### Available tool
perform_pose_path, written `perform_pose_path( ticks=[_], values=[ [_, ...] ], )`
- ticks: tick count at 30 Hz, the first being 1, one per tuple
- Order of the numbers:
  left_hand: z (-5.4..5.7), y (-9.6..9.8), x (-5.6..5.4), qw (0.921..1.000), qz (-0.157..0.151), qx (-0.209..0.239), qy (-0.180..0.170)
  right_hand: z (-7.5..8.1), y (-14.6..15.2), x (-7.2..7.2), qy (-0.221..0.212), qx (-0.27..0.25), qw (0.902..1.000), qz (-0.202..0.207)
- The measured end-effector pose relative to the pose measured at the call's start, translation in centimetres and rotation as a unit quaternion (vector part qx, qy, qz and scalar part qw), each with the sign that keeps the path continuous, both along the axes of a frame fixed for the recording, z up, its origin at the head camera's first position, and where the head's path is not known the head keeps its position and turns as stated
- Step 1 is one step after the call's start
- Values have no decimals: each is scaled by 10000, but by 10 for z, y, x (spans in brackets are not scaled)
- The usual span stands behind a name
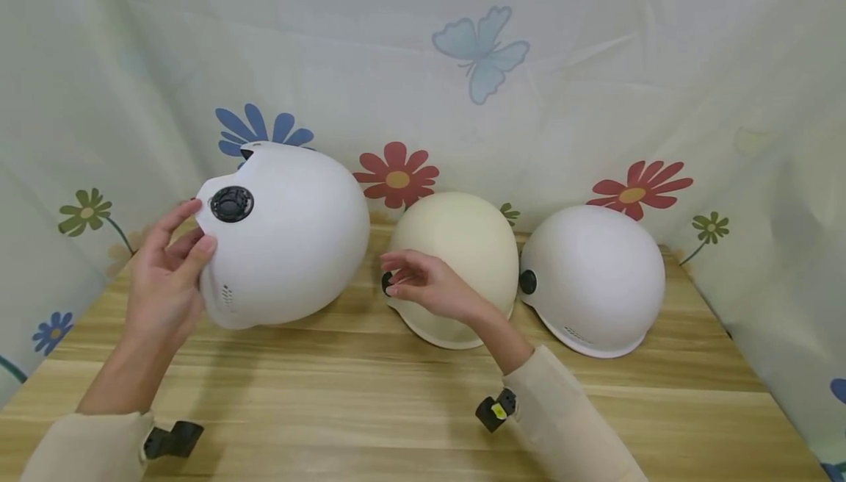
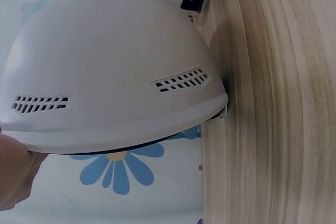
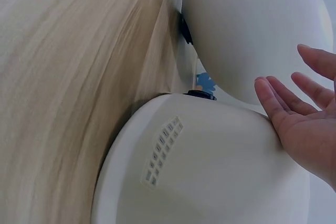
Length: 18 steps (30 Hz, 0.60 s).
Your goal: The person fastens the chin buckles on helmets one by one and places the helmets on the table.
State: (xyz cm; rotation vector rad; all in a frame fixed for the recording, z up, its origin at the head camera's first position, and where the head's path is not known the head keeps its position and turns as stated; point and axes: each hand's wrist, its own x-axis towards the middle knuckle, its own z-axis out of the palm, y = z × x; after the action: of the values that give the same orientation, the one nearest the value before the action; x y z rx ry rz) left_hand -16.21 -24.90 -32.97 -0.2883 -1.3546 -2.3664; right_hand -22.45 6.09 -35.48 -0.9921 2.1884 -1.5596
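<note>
My left hand (image 1: 165, 269) pinches the rim of a white helmet (image 1: 297, 239), thumb on the shell near a round black side piece (image 1: 232, 204). This helmet is tilted on the left of the table, and slotted vents (image 2: 181, 81) show in the left wrist view. My right hand (image 1: 432, 283), fingers loosely bent and holding nothing, is in front of a cream helmet (image 1: 469, 239) in the middle. In the right wrist view the right hand (image 3: 310, 119) is beside the cream helmet (image 3: 226, 177); whether they touch I cannot tell.
Another white helmet (image 1: 595, 276) sits to the right of the cream one, close beside it. All are on a wood-grain table (image 1: 370, 408). Behind hangs a pale curtain (image 1: 370, 34) printed with flowers and a butterfly. Black wrist mounts (image 1: 175, 439) are on both sleeves.
</note>
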Motion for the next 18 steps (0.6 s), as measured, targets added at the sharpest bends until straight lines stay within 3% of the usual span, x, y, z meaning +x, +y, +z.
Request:
perform_pose_path(
  ticks=[9,14,18],
  values=[
    [-2,-12,0,9940,-151,650,-867,-13,-12,5,-381,87,9988,-289],
    [-16,-17,-1,9877,-746,1199,-667,-18,-18,6,-448,-49,9987,-250],
    [-26,-20,1,9860,-1070,941,-863,-1,-17,16,-550,-78,9982,-227]
  ],
)
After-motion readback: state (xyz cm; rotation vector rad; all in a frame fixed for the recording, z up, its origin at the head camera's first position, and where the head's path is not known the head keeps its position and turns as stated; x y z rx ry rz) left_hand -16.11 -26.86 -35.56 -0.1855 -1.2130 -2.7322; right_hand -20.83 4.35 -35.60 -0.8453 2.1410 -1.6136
